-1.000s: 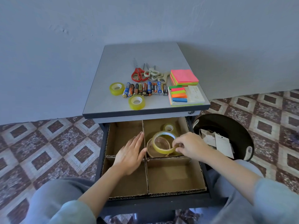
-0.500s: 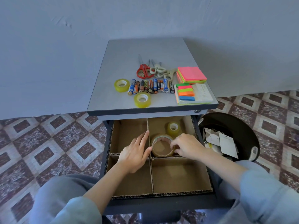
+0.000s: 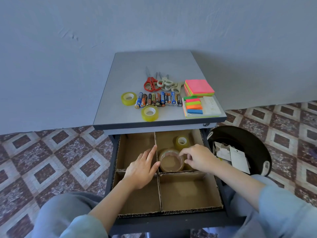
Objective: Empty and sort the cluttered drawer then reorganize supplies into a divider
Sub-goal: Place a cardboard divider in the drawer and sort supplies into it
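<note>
The open drawer holds a cardboard divider with four compartments. A large clear tape roll lies flat in the back right compartment, beside a small yellow tape roll. My right hand hovers over the large roll, thumb and fingertips pinched on its right rim. My left hand rests flat on the divider's centre wall, holding nothing. On the tabletop lie two yellow tape rolls, a row of batteries, red scissors, white scissors, sticky notes and index flags.
A black bin with paper scraps stands on the tiled floor right of the drawer. The grey tabletop overhangs the drawer's back. The other three compartments hold nothing. A grey wall rises behind the table.
The large tape roll was tilted up in my right hand a second ago; it now lies flat in the back right compartment. My left hand has stayed on the divider.
</note>
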`<act>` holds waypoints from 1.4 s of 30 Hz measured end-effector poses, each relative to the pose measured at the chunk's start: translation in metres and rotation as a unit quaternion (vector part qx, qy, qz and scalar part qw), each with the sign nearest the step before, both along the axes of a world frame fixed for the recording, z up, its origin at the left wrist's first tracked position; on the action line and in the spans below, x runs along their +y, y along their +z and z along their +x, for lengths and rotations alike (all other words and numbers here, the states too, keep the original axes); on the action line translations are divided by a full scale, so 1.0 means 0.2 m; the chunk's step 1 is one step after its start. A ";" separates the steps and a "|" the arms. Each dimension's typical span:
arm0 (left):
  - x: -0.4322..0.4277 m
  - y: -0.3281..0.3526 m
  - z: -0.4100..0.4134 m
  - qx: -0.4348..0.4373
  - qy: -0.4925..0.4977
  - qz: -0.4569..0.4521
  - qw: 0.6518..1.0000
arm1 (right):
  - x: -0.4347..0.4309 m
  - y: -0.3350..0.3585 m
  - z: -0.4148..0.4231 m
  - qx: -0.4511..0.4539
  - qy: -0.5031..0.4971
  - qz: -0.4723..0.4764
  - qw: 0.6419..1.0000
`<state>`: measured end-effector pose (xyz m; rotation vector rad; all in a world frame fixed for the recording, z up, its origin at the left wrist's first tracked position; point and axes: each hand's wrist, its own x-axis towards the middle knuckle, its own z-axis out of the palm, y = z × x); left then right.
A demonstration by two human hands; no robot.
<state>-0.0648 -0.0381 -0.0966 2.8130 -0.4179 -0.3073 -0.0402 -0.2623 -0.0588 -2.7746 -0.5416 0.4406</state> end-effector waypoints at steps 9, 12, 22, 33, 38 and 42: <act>-0.01 0.33 0.08 0.074 -0.033 -0.028 0.996 | 0.11 0.43 0.07 -0.007 0.018 0.065 0.998; 0.02 0.55 0.15 0.008 -0.043 -0.084 0.995 | 0.12 0.60 0.16 -0.056 0.016 0.063 0.996; 0.22 0.87 0.50 -0.155 0.062 -0.027 0.986 | 0.15 0.82 0.54 -0.109 -0.038 -0.063 0.991; 0.26 0.84 0.54 -0.158 0.058 0.004 0.986 | 0.23 0.68 0.65 -0.087 -0.055 -0.106 0.989; 0.23 0.83 0.59 -0.125 0.029 0.011 0.992 | 0.23 0.66 0.68 -0.076 -0.058 -0.073 0.993; 0.22 0.81 0.67 -0.094 0.018 0.011 0.995 | 0.21 0.67 0.67 -0.092 -0.063 -0.038 0.993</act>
